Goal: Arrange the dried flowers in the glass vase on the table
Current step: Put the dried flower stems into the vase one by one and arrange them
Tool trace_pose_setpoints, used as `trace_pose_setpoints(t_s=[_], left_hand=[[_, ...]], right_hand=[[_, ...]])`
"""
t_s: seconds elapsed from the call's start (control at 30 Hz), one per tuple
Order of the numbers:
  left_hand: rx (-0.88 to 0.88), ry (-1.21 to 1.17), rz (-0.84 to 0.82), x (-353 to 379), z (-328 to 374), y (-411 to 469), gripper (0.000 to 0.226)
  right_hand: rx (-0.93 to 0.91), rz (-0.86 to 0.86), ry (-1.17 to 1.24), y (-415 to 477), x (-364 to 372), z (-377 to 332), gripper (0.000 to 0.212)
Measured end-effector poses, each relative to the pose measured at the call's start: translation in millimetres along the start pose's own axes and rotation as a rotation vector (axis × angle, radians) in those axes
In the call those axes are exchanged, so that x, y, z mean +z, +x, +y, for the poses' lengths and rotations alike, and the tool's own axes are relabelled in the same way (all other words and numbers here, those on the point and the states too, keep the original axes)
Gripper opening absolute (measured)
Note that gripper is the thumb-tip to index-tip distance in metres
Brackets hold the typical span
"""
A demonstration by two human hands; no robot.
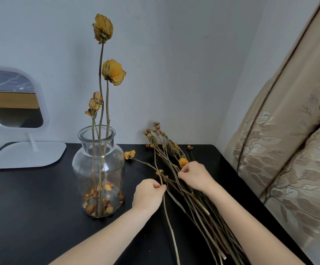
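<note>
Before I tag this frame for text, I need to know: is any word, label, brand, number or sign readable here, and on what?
None can be read. The glass vase, dried flowers, mirror, table and wall carry no lettering. The curtain shows only a woven leaf pattern.

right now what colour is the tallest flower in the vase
Faded mustard yellow on the tallest flower; the head view shows it.
</note>
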State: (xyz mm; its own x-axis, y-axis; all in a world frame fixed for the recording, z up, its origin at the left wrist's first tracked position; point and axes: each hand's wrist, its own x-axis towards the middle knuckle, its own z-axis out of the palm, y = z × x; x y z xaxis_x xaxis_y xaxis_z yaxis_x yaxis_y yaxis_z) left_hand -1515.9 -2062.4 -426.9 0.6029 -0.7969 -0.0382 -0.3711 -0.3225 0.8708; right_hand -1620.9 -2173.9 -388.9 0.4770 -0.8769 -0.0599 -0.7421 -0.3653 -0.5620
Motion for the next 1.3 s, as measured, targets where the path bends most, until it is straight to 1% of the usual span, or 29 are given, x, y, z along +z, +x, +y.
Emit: trace_pose_setpoints(t_s=[0.17, 0.27, 0.37, 0.47, 0.57, 0.9, 1.1, 1.2, 1.3], left_hand=[[0.022, 0.006, 0.031, -9, -1, -5, 0.026], [0.005, -0.028, 0.017, -13, -2, -7, 0.027], [-0.071, -0.131, -0.023, -14, -3, -10, 0.027], [-0.148, -0.274, -0.038, -15, -3, -13, 0.029], [-0.153, -0.326, -0.016, -17, -3, -18, 0.028], [-0.136, -0.361, 0.012, -21, -8, -33, 0.025], [-0.088, -0.312, 0.074, -22, -8, -33, 0.022], [-0.062, -0.302, 0.082, -22, -7, -34, 0.022], [-0.049, -0.285, 0.072, -22, -7, -32, 0.020]], right_hand=[[0.044, -0.032, -0.026, 0, 3, 4, 0.019], [0.045, -0.047, -0.049, -2, 8, 4, 0.019], [0.044, -0.054, -0.091, -3, 10, 2, 0.017], [0.049, -0.024, -0.119, -2, 9, 1, 0.026], [0.064, -0.019, -0.125, -4, 8, -1, 0.025], [0.087, 0.083, -0.136, -2, 10, -5, 0.027], [0.099, 0.123, -0.105, 0, 7, -1, 0.031], [0.113, 0.122, -0.090, 0, 4, 1, 0.027], [0.111, 0.078, -0.055, -1, 3, 2, 0.024]])
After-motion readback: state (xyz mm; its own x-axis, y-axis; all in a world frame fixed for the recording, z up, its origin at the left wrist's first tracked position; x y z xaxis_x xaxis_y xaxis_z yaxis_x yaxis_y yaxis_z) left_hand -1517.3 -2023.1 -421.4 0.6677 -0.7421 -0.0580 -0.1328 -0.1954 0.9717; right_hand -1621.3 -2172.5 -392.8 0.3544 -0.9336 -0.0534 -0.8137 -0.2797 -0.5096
